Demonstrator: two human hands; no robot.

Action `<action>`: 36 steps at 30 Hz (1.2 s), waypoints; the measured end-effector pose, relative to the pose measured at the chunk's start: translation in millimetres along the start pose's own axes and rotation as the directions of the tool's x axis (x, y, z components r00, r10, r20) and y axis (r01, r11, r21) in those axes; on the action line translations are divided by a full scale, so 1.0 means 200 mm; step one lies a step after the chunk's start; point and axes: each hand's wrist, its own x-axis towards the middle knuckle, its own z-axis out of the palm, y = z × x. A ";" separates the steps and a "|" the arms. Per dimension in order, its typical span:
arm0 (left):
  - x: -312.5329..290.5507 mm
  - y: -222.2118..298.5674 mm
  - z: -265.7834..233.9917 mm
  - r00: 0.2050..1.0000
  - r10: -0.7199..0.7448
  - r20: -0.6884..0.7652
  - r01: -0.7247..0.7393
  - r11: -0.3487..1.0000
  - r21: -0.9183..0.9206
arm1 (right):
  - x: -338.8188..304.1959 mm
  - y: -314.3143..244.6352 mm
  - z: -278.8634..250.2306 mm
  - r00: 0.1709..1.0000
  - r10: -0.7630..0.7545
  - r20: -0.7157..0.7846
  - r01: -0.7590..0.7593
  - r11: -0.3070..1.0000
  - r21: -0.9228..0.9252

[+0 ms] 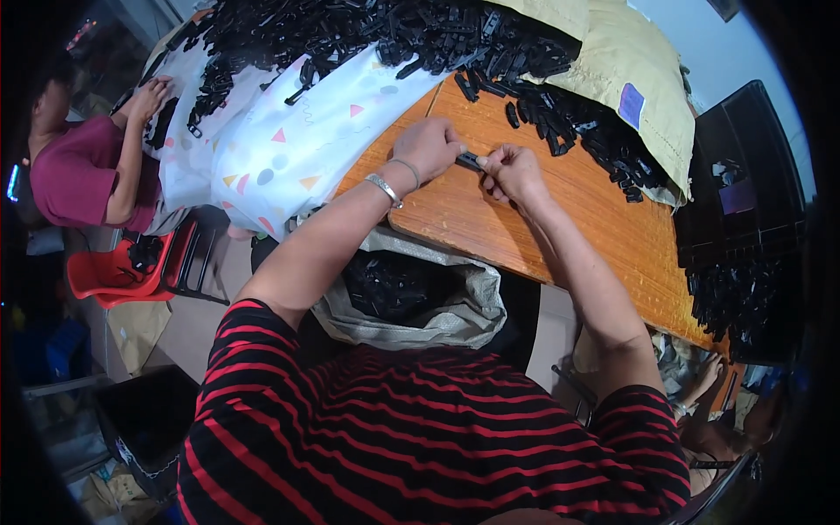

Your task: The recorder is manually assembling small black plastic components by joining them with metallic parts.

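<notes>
Between my two hands, just above the wooden table (490, 219), is a small, narrow black plastic piece (470, 161). My left hand (427, 147) pinches its left end, fingers closed. At its right end, the thumb and fingers of my right hand (516, 173) are closed on it. My fingertips cover both ends, and the exact kind of part is too small to make out. Beyond my hands, loose black plastic pieces (551, 122) of similar size lie on the wood.
A large pile of black pieces (350, 35) covers the far table, partly on a patterned white sheet (289, 149). A tan sack (612, 61) spills more at the right. Below the table edge sits an open woven sack (481, 302). A co-worker (87, 166) sits at left.
</notes>
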 end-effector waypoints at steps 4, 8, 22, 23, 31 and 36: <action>-0.01 0.01 0.01 1.000 -0.001 -0.006 0.001 1.000 -0.028 | 0.01 0.03 -0.01 1.000 -0.012 -0.026 0.012 1.000 -0.008; -0.02 -0.09 -0.04 0.963 0.185 0.197 -0.159 0.977 -0.143 | -0.06 0.02 -0.02 0.999 -0.009 0.041 0.009 1.000 -0.005; 0.35 -0.06 -0.06 0.826 0.524 -0.209 -0.435 0.827 0.356 | -0.03 0.01 -0.13 0.922 -0.387 0.010 0.336 0.789 -0.515; 0.40 -0.06 -0.04 0.807 0.563 -0.177 -0.462 0.789 0.404 | 0.05 0.01 -0.16 0.888 -0.454 -0.079 0.310 0.715 -0.626; 0.53 -0.06 0.00 0.765 0.643 0.034 -0.551 0.627 0.550 | 0.34 0.00 -0.15 0.783 -0.599 -0.169 0.243 0.544 -0.803; 0.44 -0.11 -0.04 0.765 0.641 -0.059 -0.573 0.720 0.392 | 0.30 0.06 -0.17 0.759 -0.625 -0.183 0.351 0.629 -0.693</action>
